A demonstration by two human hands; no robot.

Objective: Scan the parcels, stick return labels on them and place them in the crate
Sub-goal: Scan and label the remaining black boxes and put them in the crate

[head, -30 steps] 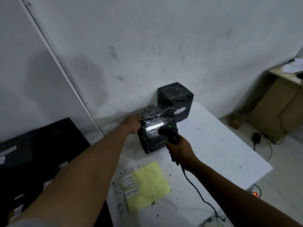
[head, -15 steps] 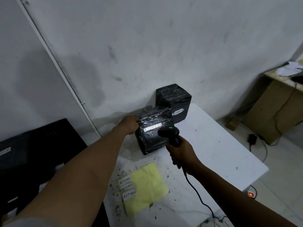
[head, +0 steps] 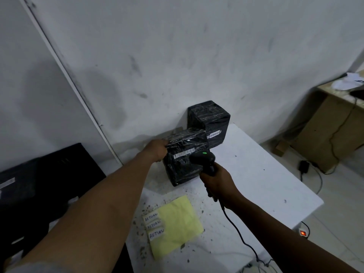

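Left hand [head: 156, 150] gripping parcel [head: 182, 158] near table's [head: 266, 184] far edge, right hand [head: 216, 182] clutching scanner [head: 202, 159] at its barcode, labels [head: 154, 225] near front edge

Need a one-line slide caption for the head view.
Left hand steadies a black wrapped parcel while right hand aims the barcode scanner at it.
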